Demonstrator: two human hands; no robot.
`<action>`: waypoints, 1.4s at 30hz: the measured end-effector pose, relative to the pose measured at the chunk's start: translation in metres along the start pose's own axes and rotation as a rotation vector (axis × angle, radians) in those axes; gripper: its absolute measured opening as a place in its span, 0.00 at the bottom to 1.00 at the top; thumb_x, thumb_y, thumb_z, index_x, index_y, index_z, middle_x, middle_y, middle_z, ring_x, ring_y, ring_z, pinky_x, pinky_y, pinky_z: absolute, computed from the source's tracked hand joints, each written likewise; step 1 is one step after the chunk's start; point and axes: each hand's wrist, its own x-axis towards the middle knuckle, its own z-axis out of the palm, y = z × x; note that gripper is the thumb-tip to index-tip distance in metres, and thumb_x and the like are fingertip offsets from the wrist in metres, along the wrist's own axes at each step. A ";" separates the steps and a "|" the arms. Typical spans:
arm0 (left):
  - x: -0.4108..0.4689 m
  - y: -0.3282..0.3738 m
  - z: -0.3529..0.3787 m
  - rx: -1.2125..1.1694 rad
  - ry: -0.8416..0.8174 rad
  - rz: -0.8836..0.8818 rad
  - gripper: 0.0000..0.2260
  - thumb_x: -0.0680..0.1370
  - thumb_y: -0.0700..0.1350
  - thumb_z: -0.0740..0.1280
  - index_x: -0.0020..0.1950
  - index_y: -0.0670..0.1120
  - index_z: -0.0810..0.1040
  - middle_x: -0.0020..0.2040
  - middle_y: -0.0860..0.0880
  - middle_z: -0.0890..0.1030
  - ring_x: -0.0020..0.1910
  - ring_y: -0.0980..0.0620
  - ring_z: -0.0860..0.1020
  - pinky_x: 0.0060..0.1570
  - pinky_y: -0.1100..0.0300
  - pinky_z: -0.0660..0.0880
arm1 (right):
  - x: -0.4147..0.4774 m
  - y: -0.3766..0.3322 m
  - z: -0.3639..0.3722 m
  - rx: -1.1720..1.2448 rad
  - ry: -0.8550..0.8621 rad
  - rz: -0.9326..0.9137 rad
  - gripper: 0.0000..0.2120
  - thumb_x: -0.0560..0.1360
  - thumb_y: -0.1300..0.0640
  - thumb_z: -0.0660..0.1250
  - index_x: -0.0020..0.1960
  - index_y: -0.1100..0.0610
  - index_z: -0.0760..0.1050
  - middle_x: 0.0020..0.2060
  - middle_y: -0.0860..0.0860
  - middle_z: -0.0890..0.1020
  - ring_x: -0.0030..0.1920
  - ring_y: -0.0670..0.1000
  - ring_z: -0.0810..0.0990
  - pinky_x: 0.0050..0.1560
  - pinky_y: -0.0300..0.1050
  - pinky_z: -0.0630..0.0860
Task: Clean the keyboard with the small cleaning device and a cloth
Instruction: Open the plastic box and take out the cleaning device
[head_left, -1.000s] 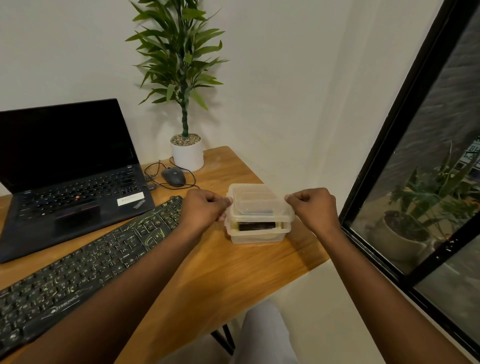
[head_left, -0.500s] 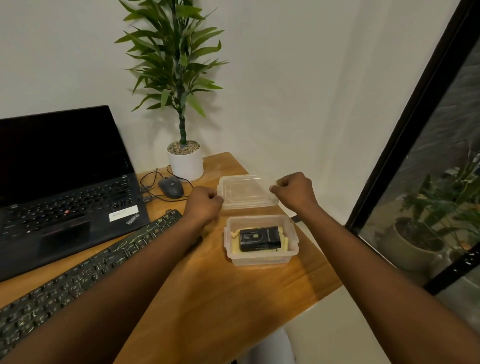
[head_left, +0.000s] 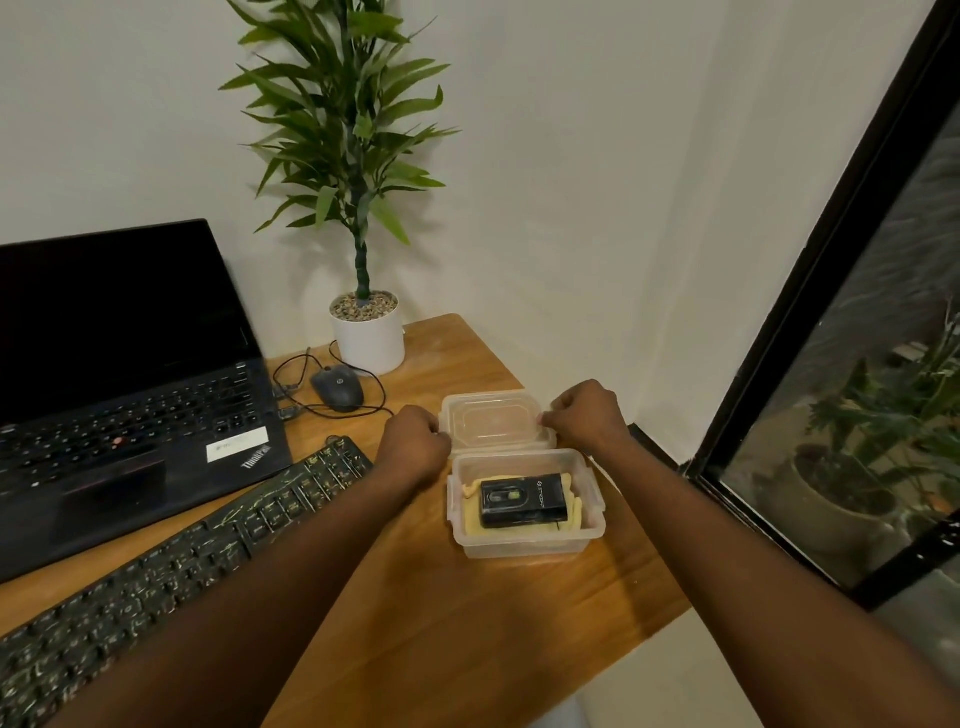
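The left hand and the right hand each pinch one end of the lid with curled fingers, just behind the box. If the lid is let go carelessly, it may slide off the table, whose edge is near, right of the box. Inside the box, the black device lies on the yellow cloth. The keyboard is left of the box. The mouse and its cable lie behind-left of the box and limit the room there.

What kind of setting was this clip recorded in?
Probably a home or small-office workspace beside a window: an open laptop, a black keyboard and a wired mouse sit on a wooden desk, with a potted plant against the wall.
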 end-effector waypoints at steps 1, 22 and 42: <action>-0.002 0.001 -0.002 -0.007 -0.001 -0.001 0.09 0.77 0.39 0.70 0.42 0.37 0.86 0.41 0.37 0.85 0.42 0.40 0.83 0.42 0.44 0.82 | -0.002 -0.001 -0.002 -0.007 -0.008 0.000 0.10 0.77 0.57 0.78 0.43 0.64 0.83 0.43 0.61 0.83 0.41 0.56 0.83 0.44 0.49 0.83; -0.123 -0.007 -0.039 -0.259 0.046 0.209 0.07 0.81 0.44 0.73 0.57 0.47 0.88 0.51 0.54 0.87 0.46 0.55 0.84 0.51 0.54 0.82 | -0.110 -0.013 -0.045 -0.514 -0.274 -0.539 0.24 0.75 0.39 0.76 0.68 0.46 0.83 0.61 0.43 0.85 0.56 0.46 0.81 0.56 0.51 0.82; -0.167 -0.025 -0.062 -0.282 0.050 0.219 0.07 0.80 0.44 0.74 0.57 0.48 0.87 0.50 0.55 0.87 0.51 0.53 0.84 0.53 0.57 0.82 | -0.116 -0.013 -0.041 -0.322 -0.358 -0.484 0.22 0.69 0.44 0.83 0.57 0.46 0.78 0.52 0.43 0.85 0.53 0.47 0.84 0.57 0.52 0.83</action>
